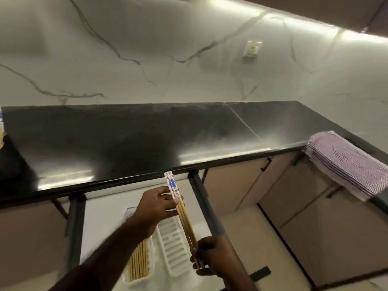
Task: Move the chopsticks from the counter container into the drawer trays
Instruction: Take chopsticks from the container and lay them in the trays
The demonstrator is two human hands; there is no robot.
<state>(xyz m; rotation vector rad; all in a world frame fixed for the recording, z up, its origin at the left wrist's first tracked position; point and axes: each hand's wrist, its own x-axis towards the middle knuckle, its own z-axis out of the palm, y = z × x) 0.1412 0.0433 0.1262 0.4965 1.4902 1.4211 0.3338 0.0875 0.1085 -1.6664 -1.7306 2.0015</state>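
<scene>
Both hands share the grip on a small bundle of tan bamboo chopsticks with white, blue-patterned tops [182, 208]: the left hand [156, 207] pinches it near the patterned ends, the right hand [212, 256] curls round the plain tips. The long axis runs from the bench edge back toward the person, slightly rightward, directly above the empty white ribbed plastic tray [171, 244] in the open white drawer [100, 223]. Just left, a matching white tray of bamboo chopsticks [139, 262] lies parallel. The polished black stone bench [126, 139] is beyond.
</scene>
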